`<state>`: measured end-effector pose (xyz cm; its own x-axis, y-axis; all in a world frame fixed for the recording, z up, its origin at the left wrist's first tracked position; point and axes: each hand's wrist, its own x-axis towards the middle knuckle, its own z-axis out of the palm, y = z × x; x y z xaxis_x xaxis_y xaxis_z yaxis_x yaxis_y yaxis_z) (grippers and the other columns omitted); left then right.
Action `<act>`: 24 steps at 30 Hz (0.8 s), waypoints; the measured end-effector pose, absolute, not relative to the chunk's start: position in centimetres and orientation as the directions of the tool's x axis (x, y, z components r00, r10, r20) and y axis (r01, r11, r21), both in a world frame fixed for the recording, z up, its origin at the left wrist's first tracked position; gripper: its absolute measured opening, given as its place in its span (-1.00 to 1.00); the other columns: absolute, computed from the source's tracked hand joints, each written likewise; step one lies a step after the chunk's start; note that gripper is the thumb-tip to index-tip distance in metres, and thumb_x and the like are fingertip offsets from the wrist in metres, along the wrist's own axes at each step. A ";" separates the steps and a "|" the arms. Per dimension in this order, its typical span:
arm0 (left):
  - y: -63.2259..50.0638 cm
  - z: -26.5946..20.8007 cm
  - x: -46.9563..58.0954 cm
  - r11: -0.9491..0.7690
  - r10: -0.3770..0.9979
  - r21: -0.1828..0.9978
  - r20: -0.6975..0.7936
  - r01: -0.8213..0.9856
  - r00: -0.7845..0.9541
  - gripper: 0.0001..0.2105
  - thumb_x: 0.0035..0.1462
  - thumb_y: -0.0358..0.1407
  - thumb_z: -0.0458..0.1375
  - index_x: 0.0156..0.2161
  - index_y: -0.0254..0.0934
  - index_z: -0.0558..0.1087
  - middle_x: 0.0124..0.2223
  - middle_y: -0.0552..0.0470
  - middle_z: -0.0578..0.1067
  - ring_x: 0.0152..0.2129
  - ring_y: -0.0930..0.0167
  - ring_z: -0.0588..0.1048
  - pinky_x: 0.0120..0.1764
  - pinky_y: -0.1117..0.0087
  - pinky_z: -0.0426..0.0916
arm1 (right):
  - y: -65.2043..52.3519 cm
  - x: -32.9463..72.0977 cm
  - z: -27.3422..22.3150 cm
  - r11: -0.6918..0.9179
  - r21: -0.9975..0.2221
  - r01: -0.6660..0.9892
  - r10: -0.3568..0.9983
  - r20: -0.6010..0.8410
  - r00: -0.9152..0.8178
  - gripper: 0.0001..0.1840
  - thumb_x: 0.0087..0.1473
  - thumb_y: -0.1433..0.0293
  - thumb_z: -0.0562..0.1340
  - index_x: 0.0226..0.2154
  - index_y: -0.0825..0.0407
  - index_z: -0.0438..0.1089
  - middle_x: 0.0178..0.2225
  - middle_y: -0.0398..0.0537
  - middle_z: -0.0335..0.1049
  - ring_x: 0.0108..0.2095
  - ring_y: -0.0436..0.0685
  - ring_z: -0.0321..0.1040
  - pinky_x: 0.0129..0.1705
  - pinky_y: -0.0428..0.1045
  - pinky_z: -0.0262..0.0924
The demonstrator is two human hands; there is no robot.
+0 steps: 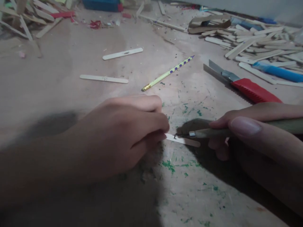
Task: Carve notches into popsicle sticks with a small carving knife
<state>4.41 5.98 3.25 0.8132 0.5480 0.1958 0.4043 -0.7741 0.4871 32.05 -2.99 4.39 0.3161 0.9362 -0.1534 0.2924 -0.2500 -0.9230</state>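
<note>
My left hand (127,129) is closed, its fingertips pressing the left end of a wooden popsicle stick (183,139) against the table. The stick's right part shows, with a small dark mark on it. In my right hand (246,132) is a wooden-handled tool (205,133) with a metal collar and a thin dark tip. That tip lies at or just over the dark mark; whether it touches cannot be made out. Beyond my hands lie a popsicle stick with a small mark (104,78), another with a dark slot or mark (123,54), and a yellow-green pencil (168,73) with purple dots.
A red-handled utility knife (251,90) with its blade out lies beyond my right hand, near a blue tube-like object (279,72). Popsicle sticks are heaped at the right (260,44) and upper left (28,15). A blue box (101,4) stands at the back. Green flecks mark the table (189,195).
</note>
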 end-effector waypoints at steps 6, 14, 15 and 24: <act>6.2 2.8 4.1 -0.777 0.559 0.469 0.208 0.420 0.803 -0.65 0.78 -0.34 0.16 -0.08 -0.11 0.76 -0.11 0.13 0.75 -0.16 0.35 0.70 -0.01 0.34 0.46 | -2.6 31.7 4.7 -0.256 -0.923 0.286 0.947 -0.180 0.267 -0.47 -0.08 -0.45 0.80 -0.42 -0.48 0.87 -0.50 -0.07 0.65 -0.49 0.28 0.60 -0.54 0.12 0.57; 6.3 3.1 4.2 -0.750 0.566 0.529 0.206 0.396 0.798 -0.70 0.66 -0.45 0.24 -0.08 -0.11 0.79 -0.08 0.18 0.81 -0.15 0.40 0.74 -0.03 0.38 0.47 | -2.3 31.9 4.3 -0.207 -0.942 0.264 0.961 -0.145 0.236 -0.49 -0.03 -0.41 0.80 -0.42 -0.43 0.89 -0.53 -0.02 0.62 -0.54 0.27 0.61 -0.61 0.06 0.56; 6.4 3.1 4.2 -0.738 0.572 0.547 0.195 0.396 0.797 -0.72 0.64 -0.47 0.26 -0.08 -0.11 0.79 -0.09 0.20 0.81 -0.15 0.42 0.74 -0.05 0.40 0.46 | -2.3 31.8 4.3 -0.194 -0.948 0.251 0.965 -0.138 0.223 -0.51 0.00 -0.38 0.81 -0.41 -0.43 0.89 -0.54 -0.02 0.63 -0.55 0.26 0.61 -0.62 0.04 0.54; 6.8 3.2 4.0 -0.686 0.589 0.619 0.164 0.382 0.792 -0.67 0.48 -0.55 0.29 -0.11 -0.06 0.82 -0.13 0.26 0.80 -0.20 0.48 0.74 -0.14 0.47 0.40 | -2.5 30.7 5.1 -0.329 -0.918 0.221 0.917 -0.255 0.307 -0.37 -0.23 -0.50 0.81 -0.46 -0.41 0.86 -0.54 -0.01 0.60 -0.51 0.29 0.55 -0.56 0.12 0.56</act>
